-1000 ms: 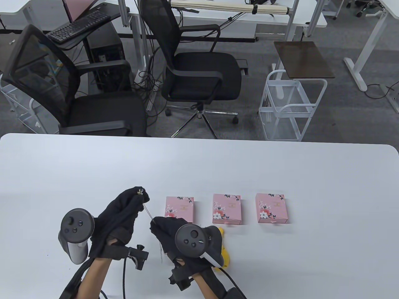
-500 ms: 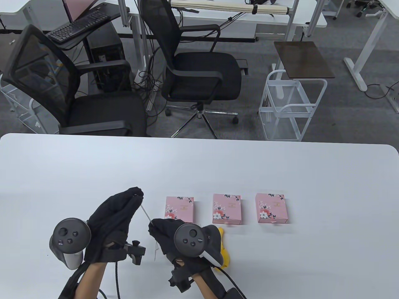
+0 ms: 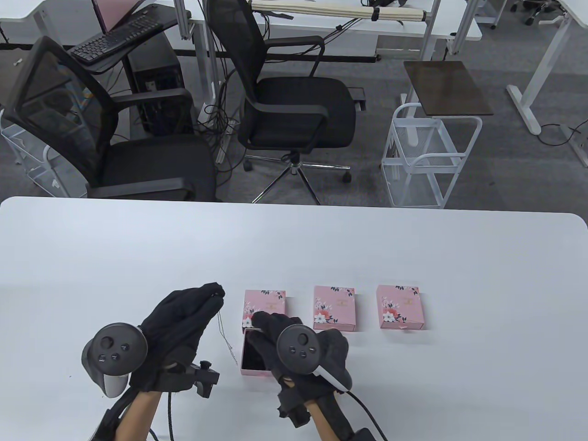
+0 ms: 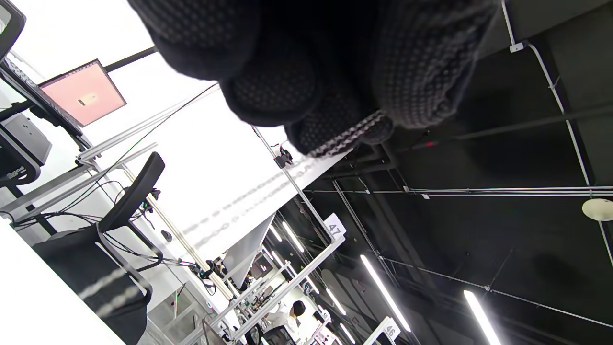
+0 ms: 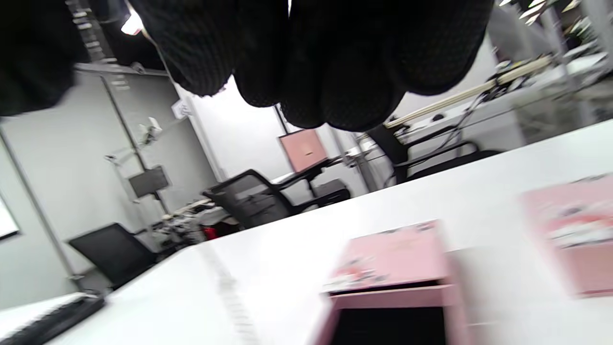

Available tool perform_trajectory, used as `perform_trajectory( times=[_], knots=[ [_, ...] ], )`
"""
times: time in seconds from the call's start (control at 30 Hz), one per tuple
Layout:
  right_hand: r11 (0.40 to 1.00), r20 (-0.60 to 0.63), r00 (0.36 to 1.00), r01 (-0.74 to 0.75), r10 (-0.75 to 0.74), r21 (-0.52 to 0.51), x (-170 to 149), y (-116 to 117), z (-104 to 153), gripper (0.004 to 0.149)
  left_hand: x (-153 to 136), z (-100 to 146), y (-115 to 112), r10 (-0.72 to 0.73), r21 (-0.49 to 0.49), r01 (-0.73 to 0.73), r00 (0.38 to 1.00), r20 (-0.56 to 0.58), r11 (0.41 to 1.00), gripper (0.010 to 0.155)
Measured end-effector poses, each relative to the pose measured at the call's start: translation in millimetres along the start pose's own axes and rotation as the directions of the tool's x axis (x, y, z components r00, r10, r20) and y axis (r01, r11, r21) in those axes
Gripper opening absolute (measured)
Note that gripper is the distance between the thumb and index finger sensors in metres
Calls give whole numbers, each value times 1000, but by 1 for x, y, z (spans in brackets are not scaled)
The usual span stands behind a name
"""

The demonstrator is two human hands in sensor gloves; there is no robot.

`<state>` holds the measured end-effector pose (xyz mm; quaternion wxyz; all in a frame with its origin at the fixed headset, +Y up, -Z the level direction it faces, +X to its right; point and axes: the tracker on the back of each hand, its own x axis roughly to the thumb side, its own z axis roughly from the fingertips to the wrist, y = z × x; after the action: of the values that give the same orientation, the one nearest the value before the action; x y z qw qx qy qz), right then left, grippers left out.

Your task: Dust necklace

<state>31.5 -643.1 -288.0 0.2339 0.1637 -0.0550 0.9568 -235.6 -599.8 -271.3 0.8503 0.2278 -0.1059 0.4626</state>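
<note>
Necklace (image 3: 221,331) hangs from the left hand's (image 3: 177,330) pinching fingers (image 3: 212,291), dangling just left of the open drawer (image 3: 256,357); right hand (image 3: 294,351) rests over the drawer, fingers loose, nearer the box (image 3: 264,306).

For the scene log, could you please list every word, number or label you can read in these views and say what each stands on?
"47": white tag on a ceiling frame, left wrist view.
"46": white tag lower down, same view.
Gold print on the three pink boxes: too small to read.
Keyboard keys: too small.
</note>
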Motion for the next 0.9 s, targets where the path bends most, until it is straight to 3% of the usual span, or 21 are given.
perform_trajectory(
  times=[0.07, 0.17, 0.37, 0.53, 0.73, 0.8, 0.9],
  knots=[
    [996, -43, 995, -85, 86, 5, -17, -5, 5, 45, 0, 0, 2, 11, -5, -11, 1000, 5, 1000, 37],
    [970, -76, 971, -220, 228, 104, -42, 2, 14, 45, -1, -1, 3, 28, -13, -28, 1000, 7, 1000, 37],
    [824, -56, 883, -409, 465, 393, -72, 48, 26, 53, 0, 0, 4, 30, -20, -30, 999, 14, 999, 38],
    [748, -73, 844, -426, 531, 509, -83, 75, 23, 61, 0, 1, 2, 27, -27, -27, 999, 17, 999, 37],
    [793, -56, 864, -431, 500, 431, -81, 82, 21, 52, 0, 1, 2, 31, -41, -30, 999, 20, 999, 37],
    [832, -75, 891, -386, 448, 398, -79, 75, 19, 51, 0, 0, 2, 42, -50, -41, 999, 19, 998, 37],
    [930, -109, 950, -257, 293, 261, -69, 52, 15, 52, -1, -1, 2, 46, -59, -45, 999, 15, 997, 37]
  ],
)
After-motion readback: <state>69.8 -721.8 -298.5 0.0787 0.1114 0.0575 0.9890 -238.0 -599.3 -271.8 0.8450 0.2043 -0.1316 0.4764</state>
